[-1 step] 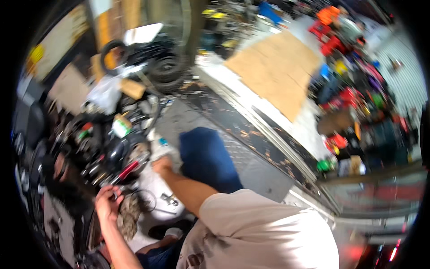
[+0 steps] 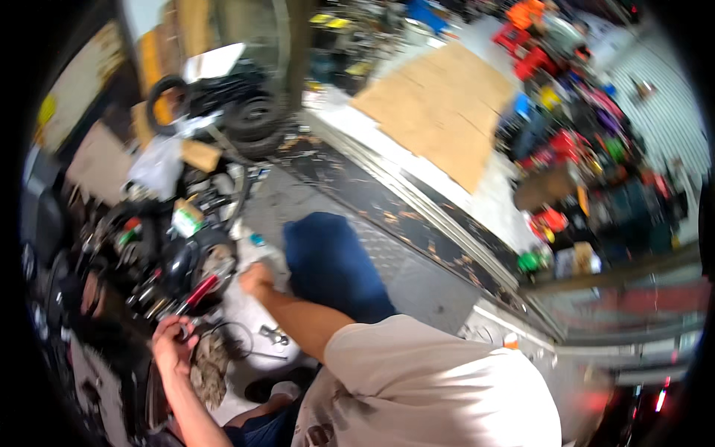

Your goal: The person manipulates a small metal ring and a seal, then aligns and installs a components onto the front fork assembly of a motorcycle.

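Observation:
At the lower left, my left hand [image 2: 173, 346] has its fingers curled round a small greyish thing that I cannot make out. Just beyond its fingertips lies a red, rod-shaped part [image 2: 198, 292] with metal ends, slanting toward my other hand. My right hand [image 2: 257, 279] reaches out, closed, with its back toward me; blur hides what its fingers hold. Beside it, a whitish, see-through thing with a blue patch [image 2: 258, 239] rests near my blue-clothed knee [image 2: 328, 261]. A crumpled brown rag [image 2: 212, 366] lies below my left hand.
Dark mechanical parts [image 2: 179, 261] crowd the left, with a motorcycle-like body along that edge. Tyres [image 2: 255, 115] and a white plastic bag [image 2: 155, 165] lie beyond. A metal door track [image 2: 402, 201] crosses diagonally. Past it are flat cardboard [image 2: 447, 108] and a colourful heap [image 2: 566, 156].
The whole view has shifted slightly, so the surroundings sit a little further left. Both hands keep about the same place beside the red part.

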`<state>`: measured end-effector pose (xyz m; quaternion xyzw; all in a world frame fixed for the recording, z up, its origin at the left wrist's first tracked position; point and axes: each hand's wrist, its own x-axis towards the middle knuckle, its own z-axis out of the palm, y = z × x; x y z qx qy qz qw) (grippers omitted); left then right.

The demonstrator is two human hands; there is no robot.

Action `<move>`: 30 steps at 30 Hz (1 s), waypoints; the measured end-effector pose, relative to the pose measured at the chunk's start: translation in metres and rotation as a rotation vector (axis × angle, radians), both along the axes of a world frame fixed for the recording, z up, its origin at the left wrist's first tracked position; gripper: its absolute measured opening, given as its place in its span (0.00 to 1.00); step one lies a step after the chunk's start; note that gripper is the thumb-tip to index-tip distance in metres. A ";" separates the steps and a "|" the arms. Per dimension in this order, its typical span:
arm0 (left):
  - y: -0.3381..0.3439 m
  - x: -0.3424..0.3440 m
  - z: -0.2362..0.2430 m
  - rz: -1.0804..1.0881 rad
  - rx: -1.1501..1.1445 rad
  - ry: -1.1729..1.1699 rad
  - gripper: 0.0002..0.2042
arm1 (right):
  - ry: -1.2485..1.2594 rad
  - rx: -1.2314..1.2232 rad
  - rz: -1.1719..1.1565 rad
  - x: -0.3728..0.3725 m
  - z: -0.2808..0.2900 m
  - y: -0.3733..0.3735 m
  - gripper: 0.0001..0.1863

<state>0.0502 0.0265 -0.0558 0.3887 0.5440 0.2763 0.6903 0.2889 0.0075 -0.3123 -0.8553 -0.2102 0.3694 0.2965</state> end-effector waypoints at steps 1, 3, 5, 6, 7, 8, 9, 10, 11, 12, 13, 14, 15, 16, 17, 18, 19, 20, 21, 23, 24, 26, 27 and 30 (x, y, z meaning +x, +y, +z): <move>-0.007 -0.004 -0.001 -0.032 0.014 0.041 0.11 | 0.095 -0.021 0.157 -0.005 0.037 -0.009 0.23; -0.035 0.012 -0.009 -0.133 -0.010 0.075 0.10 | 0.057 0.277 -0.006 -0.004 0.058 -0.064 0.33; -0.052 0.034 0.001 -0.166 0.055 0.133 0.10 | 0.195 0.581 -0.167 0.001 0.129 -0.082 0.35; -0.058 0.034 0.004 -0.155 0.060 0.147 0.10 | 0.371 0.762 -0.127 0.018 0.187 -0.100 0.35; -0.065 0.045 0.002 -0.189 0.080 0.135 0.11 | 0.348 0.859 -0.122 0.039 0.226 -0.117 0.35; -0.070 0.056 -0.001 -0.224 0.098 0.120 0.11 | 0.318 0.953 -0.116 0.063 0.259 -0.136 0.35; -0.075 0.062 -0.005 -0.261 0.107 0.110 0.12 | 0.183 1.084 -0.110 0.089 0.291 -0.162 0.36; -0.077 0.050 -0.006 -0.252 0.116 0.114 0.12 | 0.083 1.221 -0.070 0.105 0.320 -0.183 0.36; -0.081 0.044 -0.007 -0.252 0.119 0.109 0.12 | 0.043 1.220 -0.059 0.127 0.354 -0.220 0.36; -0.087 0.042 -0.008 -0.256 0.121 0.098 0.12 | -0.004 1.217 -0.048 0.153 0.383 -0.259 0.36; -0.097 0.044 -0.008 -0.206 0.119 0.086 0.12 | -0.081 1.169 -0.113 0.181 0.394 -0.295 0.37; -0.101 0.034 -0.009 -0.209 0.144 0.113 0.11 | -0.144 1.136 -0.170 0.212 0.394 -0.323 0.37; -0.107 0.026 -0.008 -0.202 0.134 0.087 0.10 | -0.224 1.112 -0.191 0.255 0.371 -0.346 0.37; -0.108 0.015 -0.005 -0.213 0.123 0.072 0.10 | -0.185 1.095 -0.290 0.288 0.355 -0.374 0.38; -0.104 0.003 -0.003 -0.175 0.105 0.108 0.10 | -0.236 1.028 -0.359 0.326 0.336 -0.402 0.36; -0.098 -0.009 0.002 -0.176 0.106 0.071 0.11 | -0.266 0.925 -0.457 0.365 0.313 -0.436 0.34; -0.083 -0.025 0.011 -0.198 0.081 0.063 0.11 | -0.310 0.739 -0.562 0.395 0.291 -0.477 0.33; -0.064 -0.037 0.022 -0.220 0.054 0.055 0.11 | -0.330 0.771 -0.753 0.419 0.266 -0.517 0.28; -0.042 -0.058 0.025 -0.079 0.118 0.007 0.11 | -0.283 0.769 -0.824 0.435 0.249 -0.557 0.24; 0.035 -0.089 0.038 -0.067 0.144 -0.082 0.12 | -0.540 0.329 -0.952 0.501 0.176 -0.679 0.26; 0.025 -0.101 0.079 -0.221 0.089 -0.006 0.14 | -0.624 0.091 -0.913 0.495 0.176 -0.702 0.28; 0.033 -0.151 0.123 0.181 0.475 0.212 0.19 | -0.653 -0.217 -0.890 0.489 0.176 -0.731 0.26; 0.020 -0.147 0.124 0.209 0.505 0.284 0.18 | -0.694 -0.372 -0.854 0.496 0.179 -0.754 0.26; -0.021 -0.123 0.074 0.205 0.426 0.409 0.18 | -0.679 -0.761 -0.758 0.515 0.173 -0.820 0.25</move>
